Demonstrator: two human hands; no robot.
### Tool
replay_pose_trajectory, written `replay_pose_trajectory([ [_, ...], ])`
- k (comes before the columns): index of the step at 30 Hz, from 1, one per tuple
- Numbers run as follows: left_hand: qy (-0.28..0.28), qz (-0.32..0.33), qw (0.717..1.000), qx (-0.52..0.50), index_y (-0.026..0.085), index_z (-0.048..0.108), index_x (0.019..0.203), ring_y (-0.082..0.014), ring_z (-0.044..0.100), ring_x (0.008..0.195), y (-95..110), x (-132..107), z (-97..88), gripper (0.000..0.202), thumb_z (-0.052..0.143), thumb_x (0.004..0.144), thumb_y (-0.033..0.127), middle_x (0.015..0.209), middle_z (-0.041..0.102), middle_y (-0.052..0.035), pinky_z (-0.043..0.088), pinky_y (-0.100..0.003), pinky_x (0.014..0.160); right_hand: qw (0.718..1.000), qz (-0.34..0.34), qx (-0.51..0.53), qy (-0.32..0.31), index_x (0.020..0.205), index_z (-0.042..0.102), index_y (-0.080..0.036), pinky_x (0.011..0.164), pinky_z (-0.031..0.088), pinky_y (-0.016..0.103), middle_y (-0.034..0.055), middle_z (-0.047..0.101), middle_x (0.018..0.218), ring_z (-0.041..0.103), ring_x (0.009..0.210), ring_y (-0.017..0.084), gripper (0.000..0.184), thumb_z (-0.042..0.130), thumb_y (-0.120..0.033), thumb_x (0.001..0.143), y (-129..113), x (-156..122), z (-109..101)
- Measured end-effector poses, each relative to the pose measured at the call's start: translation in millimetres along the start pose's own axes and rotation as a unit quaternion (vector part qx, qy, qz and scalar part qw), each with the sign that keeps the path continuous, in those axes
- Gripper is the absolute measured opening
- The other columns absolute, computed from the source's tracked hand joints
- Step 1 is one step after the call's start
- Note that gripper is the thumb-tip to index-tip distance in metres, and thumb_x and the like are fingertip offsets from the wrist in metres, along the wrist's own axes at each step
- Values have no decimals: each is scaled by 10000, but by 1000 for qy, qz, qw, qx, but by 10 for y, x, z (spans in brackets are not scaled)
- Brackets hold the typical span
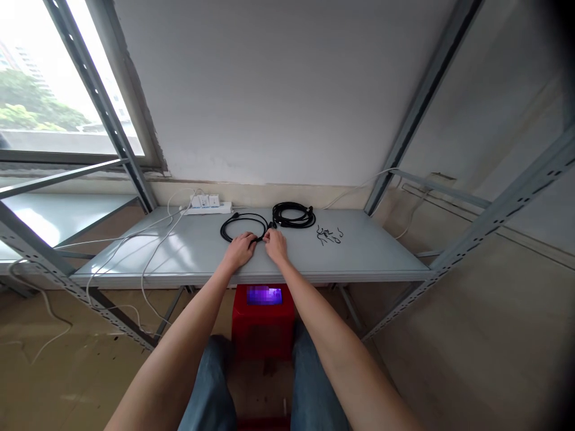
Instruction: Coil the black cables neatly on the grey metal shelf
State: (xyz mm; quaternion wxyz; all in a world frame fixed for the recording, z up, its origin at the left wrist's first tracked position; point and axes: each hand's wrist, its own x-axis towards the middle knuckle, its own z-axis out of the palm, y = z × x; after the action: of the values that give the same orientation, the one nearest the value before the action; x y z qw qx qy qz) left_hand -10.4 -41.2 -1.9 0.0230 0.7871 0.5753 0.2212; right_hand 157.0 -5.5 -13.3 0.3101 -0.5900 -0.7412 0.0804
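A thin black cable lies in a loose loop on the grey shelf. On the loop's near side, my left hand is closed around the cable, its fingers bent over it. My right hand pinches at the loop's right side, close to a dark plug end; its fingertips are small and partly hidden, but the cable runs into them. Just behind and to the right rests a thicker coiled black cable. Several short black ties are scattered to the right of my right hand.
A white power strip with plugged-in adapters stands by the wall. White cords trail from it over the shelf's front edge. Metal rack posts rise at both sides. Below the shelf, a red stool bears a lit phone between my knees.
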Motion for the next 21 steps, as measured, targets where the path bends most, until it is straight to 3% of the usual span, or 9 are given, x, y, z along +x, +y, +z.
replay_pose_trajectory([
  [21, -10, 6, 1000, -7, 229, 709, 1433, -309, 614, 1364, -66, 52, 16, 461, 447, 1061, 307, 1501, 634, -117, 472, -435, 1185, 1000, 10, 15, -3, 971, 714, -219, 876, 436, 307, 53, 766, 1055, 667, 1047, 217, 102, 639, -158, 1003, 1, 0, -19],
])
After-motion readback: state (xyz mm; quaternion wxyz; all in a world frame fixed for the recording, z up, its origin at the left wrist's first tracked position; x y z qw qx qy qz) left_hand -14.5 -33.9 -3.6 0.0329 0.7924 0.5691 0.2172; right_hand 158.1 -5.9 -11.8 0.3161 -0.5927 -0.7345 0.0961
